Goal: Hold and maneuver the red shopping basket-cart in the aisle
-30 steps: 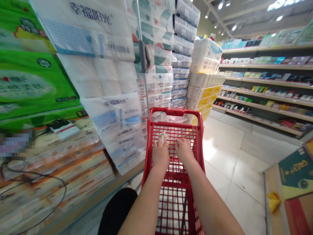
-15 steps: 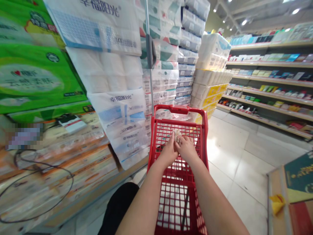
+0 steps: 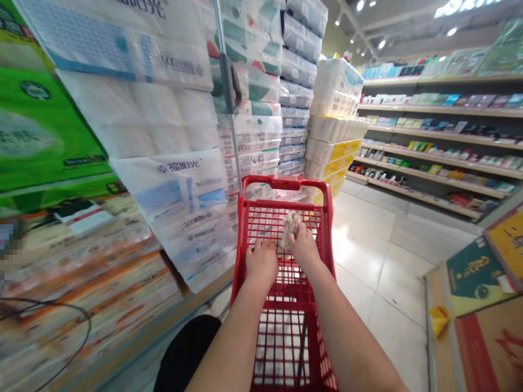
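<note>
A crumpled, pale cloth (image 3: 291, 224) with brownish patches is bunched in my right hand (image 3: 304, 247), whose fingers close around its right side. The cloth is over the mesh of a red plastic shopping basket (image 3: 327, 218). To the left, apart from the cloth, my left hand (image 3: 262, 262) is at the same mesh, back of the hand up. Its fingers are a little bent and spread, with nothing seen in them; whether the fingertips touch the mesh I cannot tell. The basket's red handle (image 3: 286, 183) stands at its far end.
Stacks of wrapped toilet paper (image 3: 171, 190) rise close on the left, beside green tissue packs (image 3: 44, 125). A metal pole (image 3: 232, 130) stands before them. A black cable (image 3: 87, 326) loops at lower left. Stocked shelves (image 3: 441, 109) line the right back; boxes (image 3: 469, 277) are at right.
My hands were together on the cloth; now my left hand has let go and moved left. My right hand keeps the cloth, which shows more. The view has turned slightly right.
</note>
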Available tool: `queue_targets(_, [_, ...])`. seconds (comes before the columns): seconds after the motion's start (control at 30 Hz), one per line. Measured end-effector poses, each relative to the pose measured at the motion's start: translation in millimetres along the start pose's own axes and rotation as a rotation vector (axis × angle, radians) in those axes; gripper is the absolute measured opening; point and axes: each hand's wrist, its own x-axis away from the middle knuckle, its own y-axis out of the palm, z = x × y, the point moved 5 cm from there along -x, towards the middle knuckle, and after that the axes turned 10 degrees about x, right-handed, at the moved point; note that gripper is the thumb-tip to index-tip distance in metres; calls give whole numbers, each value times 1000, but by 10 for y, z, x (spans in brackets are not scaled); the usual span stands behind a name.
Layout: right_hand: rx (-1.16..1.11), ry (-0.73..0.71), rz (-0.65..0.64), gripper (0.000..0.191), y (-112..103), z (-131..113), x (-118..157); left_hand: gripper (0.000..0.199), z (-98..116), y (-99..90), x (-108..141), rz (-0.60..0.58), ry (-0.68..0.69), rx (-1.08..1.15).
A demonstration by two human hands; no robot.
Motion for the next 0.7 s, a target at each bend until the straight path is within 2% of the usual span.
queue_targets(0.1, [8,92,40,26,-105,17,35,36,-36,42,-40,-83,15,14])
queue_targets(0.27, [165,39,368,35,-375,-13,103,34,-78,29,-93,-128,-51,57])
queue_targets(0.33, [229,6,339,36,-336,-12,95,36,-57,9,-98,-108,-38,53])
queue_targets(0.4, [265,-30,243,38,-231,-11,73,37,-39,-13,-101,-85,-25,48])
queue_targets(0.5, [240,-139,169,40,-104,-41,52,40,-37,-31,-113,-82,-22,42])
queue_targets(0.57, [209,-173,155,38,-79,-37,37,42,-42,-39,-123,-82,-20,37])
queue_targets(0.63, [172,-127,159,38,-108,13,12,41,-45,-44,-127,-71,-20,40])
queue_targets(0.7, [73,-78,220,40,-189,61,-13,40,-48,-44,-123,-57,-29,47])
